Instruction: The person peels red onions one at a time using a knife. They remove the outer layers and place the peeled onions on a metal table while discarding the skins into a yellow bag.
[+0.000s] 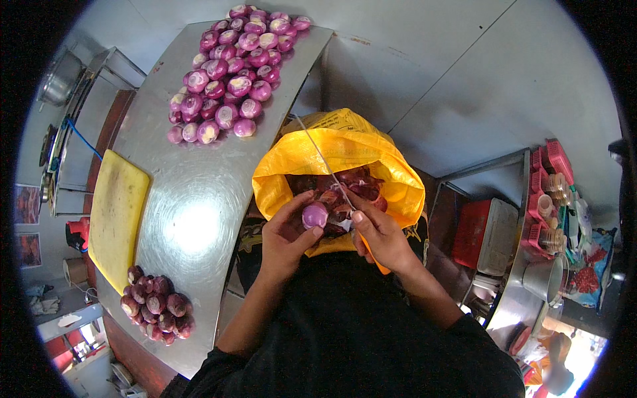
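My left hand (287, 234) holds a peeled red onion (315, 215) between thumb and fingers, over the mouth of a yellow woven sack (278, 164). My right hand (380, 231) grips a knife by its orange handle; the long, thin knife blade (318, 149) points up and to the left across the sack. Dark red onion skins (361, 181) lie inside the sack. On the steel table to the left, a large heap of peeled red onions (227, 115) sits at the far end, and a smaller pile of unpeeled-looking red onions (156, 303) sits at the near end.
A yellow cutting board (119, 214) lies along the left edge of the steel table (174, 174). At right, a steel shelf holds pink baskets (537, 239) and a metal pot (542, 278), with a red and white cooler box (477, 236) below. A pale wall stands ahead.
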A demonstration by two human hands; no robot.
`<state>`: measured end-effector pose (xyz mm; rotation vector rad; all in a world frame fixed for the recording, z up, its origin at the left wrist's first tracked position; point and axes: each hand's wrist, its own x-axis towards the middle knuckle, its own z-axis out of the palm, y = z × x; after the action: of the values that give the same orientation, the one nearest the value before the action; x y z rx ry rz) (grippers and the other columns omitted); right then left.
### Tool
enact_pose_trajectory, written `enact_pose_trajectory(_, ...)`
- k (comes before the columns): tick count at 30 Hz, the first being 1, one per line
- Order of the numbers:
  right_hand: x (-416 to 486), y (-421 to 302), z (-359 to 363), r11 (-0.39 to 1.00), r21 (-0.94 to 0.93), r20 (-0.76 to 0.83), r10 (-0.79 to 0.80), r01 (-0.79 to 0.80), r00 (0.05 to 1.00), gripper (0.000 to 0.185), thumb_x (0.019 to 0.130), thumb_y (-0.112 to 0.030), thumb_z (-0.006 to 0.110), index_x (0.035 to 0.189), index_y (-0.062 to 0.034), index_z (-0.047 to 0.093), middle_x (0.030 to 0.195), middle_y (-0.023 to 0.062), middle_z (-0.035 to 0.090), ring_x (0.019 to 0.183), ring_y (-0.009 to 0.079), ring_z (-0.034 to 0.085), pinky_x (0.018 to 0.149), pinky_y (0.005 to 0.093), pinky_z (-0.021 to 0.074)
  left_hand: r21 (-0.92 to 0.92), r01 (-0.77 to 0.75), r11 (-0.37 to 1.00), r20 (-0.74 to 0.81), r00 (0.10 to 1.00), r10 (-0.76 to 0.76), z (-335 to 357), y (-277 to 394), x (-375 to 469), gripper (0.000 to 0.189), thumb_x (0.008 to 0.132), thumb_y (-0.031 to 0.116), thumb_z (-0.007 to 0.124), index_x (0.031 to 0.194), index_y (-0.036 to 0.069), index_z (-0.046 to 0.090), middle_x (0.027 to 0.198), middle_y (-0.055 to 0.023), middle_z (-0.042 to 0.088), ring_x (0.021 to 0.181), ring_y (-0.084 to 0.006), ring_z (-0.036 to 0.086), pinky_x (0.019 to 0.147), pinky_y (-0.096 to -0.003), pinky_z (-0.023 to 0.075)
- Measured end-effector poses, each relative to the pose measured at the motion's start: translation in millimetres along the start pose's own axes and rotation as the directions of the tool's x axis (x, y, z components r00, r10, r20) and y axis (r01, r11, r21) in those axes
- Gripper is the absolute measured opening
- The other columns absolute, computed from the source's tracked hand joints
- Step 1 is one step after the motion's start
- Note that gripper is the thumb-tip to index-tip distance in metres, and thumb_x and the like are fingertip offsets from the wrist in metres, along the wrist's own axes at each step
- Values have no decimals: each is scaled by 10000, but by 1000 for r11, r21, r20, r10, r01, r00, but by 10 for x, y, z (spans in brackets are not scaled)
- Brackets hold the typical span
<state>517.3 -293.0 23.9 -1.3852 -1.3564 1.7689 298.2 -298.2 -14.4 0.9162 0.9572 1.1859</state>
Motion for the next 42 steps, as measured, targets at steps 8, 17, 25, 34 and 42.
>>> enact_pose_trajectory(8, -31, 62, 122, 844, -370, 74, -391, 389, 918, 700, 1008, -295, 664, 1584, -43, 356, 1493, 265, 509, 1446, 400, 443, 1193, 461, 324, -58, 123, 991, 41, 992, -121, -35, -46, -38, 537, 912, 48, 742, 1403, -42, 542, 1313, -115, 643, 1205, -211, 628, 1080, -369, 480)
enact_pose_trajectory(17, 82, 20, 49, 986, -26, 25, 167, -166, 986, 600, 1056, -271, 583, 1583, -72, 378, 1174, 176, 647, 1066, 270, 620, 943, 378, 468, -82, 65, 995, 66, 996, -60, 3, -27, -30, 526, 903, 115, 743, 1375, -51, 578, 1298, -126, 662, 1200, -213, 635, 1080, -367, 481)
enact_pose_trajectory(25, -52, 93, 162, 839, -402, 9, -397, 367, 918, 632, 1017, -229, 642, 1571, -55, 393, 1390, 250, 595, 1342, 389, 548, 1128, 446, 409, -2, 148, 989, 10, 989, -148, 15, -21, -24, 503, 923, 66, 719, 1391, -52, 575, 1324, -125, 653, 1198, -200, 637, 1067, -353, 489)
enact_pose_trajectory(34, 43, 56, 147, 993, 39, 6, 111, -111, 994, 570, 1066, -272, 577, 1569, -65, 408, 828, 59, 628, 694, 156, 622, 661, 306, 531, -27, 102, 994, 31, 994, -101, 26, -38, -38, 514, 925, 67, 707, 1408, -46, 572, 1323, -109, 656, 1188, -183, 629, 1059, -341, 477)
enact_pose_trajectory(42, -12, 80, 127, 622, -596, 16, -623, 508, 782, 726, 1014, -292, 654, 1624, -125, 299, 1128, 231, 708, 974, 398, 727, 848, 441, 590, -33, 189, 981, 53, 981, -188, 13, -5, -3, 550, 888, 14, 735, 1413, -27, 575, 1327, -100, 647, 1178, -174, 628, 1065, -337, 473)
